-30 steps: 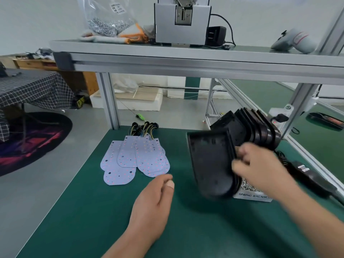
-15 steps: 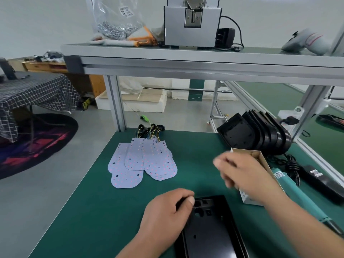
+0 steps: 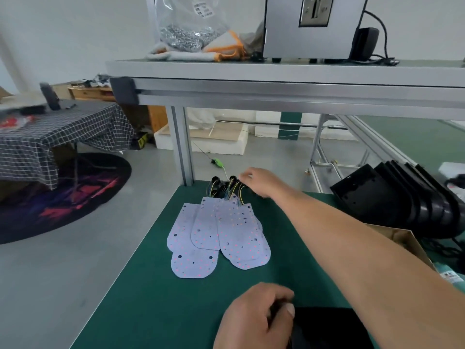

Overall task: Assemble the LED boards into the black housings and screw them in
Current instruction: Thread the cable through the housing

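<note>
Little of the task can be judged as done. One black housing (image 3: 327, 326) is laid flat on the green surface (image 3: 141, 298), nearer the person than the pile of LED boards (image 3: 219, 238) and to its right. No board is seen in it, though most of it is cut off by the frame's lower edge. It is held at its left edge by the left hand (image 3: 254, 316), whose grip is closed on it with curled fingers and the thumb laid against the rim.

The right hand (image 3: 259, 181) is stretched to the far end of the boards, onto the bundle of wires (image 3: 226, 187) and black connectors there. Whether its grip is closed on a connector or only touching cannot be told, since the fingertips are hidden. A first board is probably being fetched. Seating it and driving the screws are all left, and the same for the other boards.

The boards lie fanned and overlapped, dotted faces up, with their wires gathered together at the far end. It is judged that neighbours may be dragged along when one is lifted.

To the right of the boards and well apart, a stack of housings (image 3: 402, 205) is stood on edge, with a cardboard box (image 3: 402, 238) just in front of it. Beyond the boards' far left corner an aluminium post (image 3: 182, 147) rises to an upper shelf (image 3: 276, 69). On the shelf, above and beyond the boards, a bag of screws (image 3: 186, 28) and a grey machine (image 3: 312, 26) are kept. No screwdriver is held.
</note>
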The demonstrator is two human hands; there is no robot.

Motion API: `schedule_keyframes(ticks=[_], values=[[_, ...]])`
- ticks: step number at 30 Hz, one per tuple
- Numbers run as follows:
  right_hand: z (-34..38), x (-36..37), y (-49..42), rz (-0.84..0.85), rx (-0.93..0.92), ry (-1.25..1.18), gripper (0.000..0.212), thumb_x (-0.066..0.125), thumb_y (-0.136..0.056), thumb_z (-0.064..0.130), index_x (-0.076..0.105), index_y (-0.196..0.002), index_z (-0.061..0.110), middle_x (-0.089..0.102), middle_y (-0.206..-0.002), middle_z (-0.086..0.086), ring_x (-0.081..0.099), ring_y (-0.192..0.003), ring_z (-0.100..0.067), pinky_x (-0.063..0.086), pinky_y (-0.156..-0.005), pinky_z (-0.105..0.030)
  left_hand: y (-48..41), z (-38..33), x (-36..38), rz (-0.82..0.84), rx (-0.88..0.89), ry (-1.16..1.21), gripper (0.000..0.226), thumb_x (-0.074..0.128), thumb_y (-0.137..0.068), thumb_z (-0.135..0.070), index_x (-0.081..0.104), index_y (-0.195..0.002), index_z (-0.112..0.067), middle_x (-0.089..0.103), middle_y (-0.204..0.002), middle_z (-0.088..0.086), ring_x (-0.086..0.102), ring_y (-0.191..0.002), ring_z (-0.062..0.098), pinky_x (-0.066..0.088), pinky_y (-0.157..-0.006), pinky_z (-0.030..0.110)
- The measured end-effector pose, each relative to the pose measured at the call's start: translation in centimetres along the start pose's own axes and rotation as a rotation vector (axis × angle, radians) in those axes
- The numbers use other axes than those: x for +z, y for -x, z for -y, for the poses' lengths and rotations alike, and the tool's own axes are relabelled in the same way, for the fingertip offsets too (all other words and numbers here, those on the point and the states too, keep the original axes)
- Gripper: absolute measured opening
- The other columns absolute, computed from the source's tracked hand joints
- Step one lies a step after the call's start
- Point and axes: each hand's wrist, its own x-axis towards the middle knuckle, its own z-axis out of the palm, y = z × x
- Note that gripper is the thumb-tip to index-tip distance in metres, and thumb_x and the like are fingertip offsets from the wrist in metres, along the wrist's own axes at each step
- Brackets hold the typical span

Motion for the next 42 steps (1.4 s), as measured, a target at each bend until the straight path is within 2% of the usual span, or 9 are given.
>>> schedule_keyframes(ticks=[3, 8, 13, 20, 25, 28, 31, 37, 42], values=[[-0.4, 1.0, -0.2, -0.058, -0.022, 0.015, 0.041, 0.054, -0.102, 0.06, 0.064, -0.116, 0.023, 0.071, -0.112, -0.003, 0.065, -0.103, -0.025, 0.049, -0.081, -0.037, 0.0, -0.2, -0.1, 0.01, -0.012, 0.014, 0.028, 0.063, -0.085, -0.05, 0.065, -0.111, -0.061, 0.06, -0.071, -0.032, 0.06, -0.071, -0.005, 0.045, -0.07, 0.008], [-1.2, 0.4, 0.5, -0.098, 0.134, -0.187, 0.011, 0.068, -0.09, 0.019, 0.059, -0.088, 0.014, 0.07, -0.078, -0.01, 0.07, -0.069, -0.028, 0.059, -0.062, -0.038, 0.1, -0.3, -0.1, 0.001, -0.027, 0.036, 0.029, 0.061, -0.081, -0.052, 0.068, -0.109, -0.057, 0.06, -0.066, -0.024, 0.056, -0.062, 0.0, 0.045, -0.065, 0.011], [-2.4, -2.0, 4.3, -0.229, 0.328, -0.755, 0.011, 0.062, -0.092, -0.003, 0.055, -0.09, 0.005, 0.06, -0.084, -0.017, 0.072, -0.055, -0.022, 0.064, -0.054, -0.038, -0.2, -0.1, 0.1, -0.014, 0.01, 0.034, 0.03, 0.06, -0.08, -0.055, 0.069, -0.109, -0.054, 0.056, -0.061, -0.018, 0.05, -0.058, 0.003, 0.049, -0.065, 0.016], [-0.5, -7.3, 18.2, -0.366, 0.148, -1.361, 0.028, 0.047, -0.096, -0.018, 0.048, -0.097, 0.009, 0.054, -0.084, -0.013, 0.072, -0.057, -0.02, 0.059, -0.049, -0.028, 0.4, -1.0, -0.2, -0.1, 0.056, 0.08, 0.015, 0.065, -0.091, -0.044, 0.068, -0.106, -0.045, 0.054, -0.061, -0.019, 0.047, -0.057, 0.004, 0.041, -0.059, 0.013], [0.8, -7.3, 29.5, -0.312, 0.016, -1.395, 0.04, 0.045, -0.096, -0.02, 0.058, -0.13, -0.004, 0.06, -0.078, -0.008, 0.072, -0.073, -0.024, 0.062, -0.06, -0.031, 1.3, -2.8, -0.6, -0.429, 0.34, -0.098, 0.024, 0.064, -0.095, -0.039, 0.059, -0.118, -0.042, 0.059, -0.106, -0.026, 0.06, -0.094, 0.003, 0.052, -0.083, 0.027], [1.4, -5.9, 33.6, -0.272, -0.011, -1.317, 0.04, 0.043, -0.095, -0.02, 0.062, -0.124, -0.001, 0.057, -0.083, -0.008, 0.073, -0.078, -0.023, 0.063, -0.065, -0.032, 1.7, -3.8, -0.5, -0.61, 0.642, -0.224, 0.046, 0.065, -0.097, -0.029, 0.054, -0.14, -0.019, 0.049, -0.138, -0.01, 0.042, -0.135, 0.003, 0.035, -0.116, 0.032], [2.0, -4.5, 35.8, -0.24, -0.034, -1.34, 0.036, 0.045, -0.094, -0.021, 0.06, -0.113, 0.006, 0.06, -0.084, -0.006, 0.074, -0.081, -0.024, 0.062, -0.067, -0.032, 2.3, -4.7, -0.5, -0.603, 0.798, -0.426, 0.051, 0.066, -0.099, -0.029, 0.053, -0.146, -0.018, 0.052, -0.148, -0.003, 0.047, -0.141, 0.02, 0.029, -0.118, 0.043], [2.1, -3.0, 38.2, -0.188, -0.127, -1.258, 0.031, 0.068, -0.073, -0.005, 0.06, -0.09, 0.02, 0.062, -0.094, -0.007, 0.054, -0.082, -0.018, 0.048, -0.075, -0.027, 4.0, -5.4, 0.4, -0.471, 0.826, -0.757, 0.022, 0.059, -0.105, -0.033, 0.075, -0.112, -0.02, 0.071, -0.096, -0.01, 0.066, -0.119, 0.019, 0.017, -0.128, 0.048], [2.0, -3.1, 37.9, -0.217, -0.14, -1.697, 0.003, 0.067, -0.092, 0.01, 0.065, -0.093, 0.01, 0.072, -0.097, -0.012, 0.071, -0.095, -0.029, 0.057, -0.095, -0.046, 4.2, -5.5, -1.0, -0.435, 0.823, -0.703, 0.024, 0.056, -0.107, -0.03, 0.077, -0.1, -0.021, 0.065, -0.077, -0.01, 0.069, -0.086, 0.021, 0.03, -0.121, 0.048]])
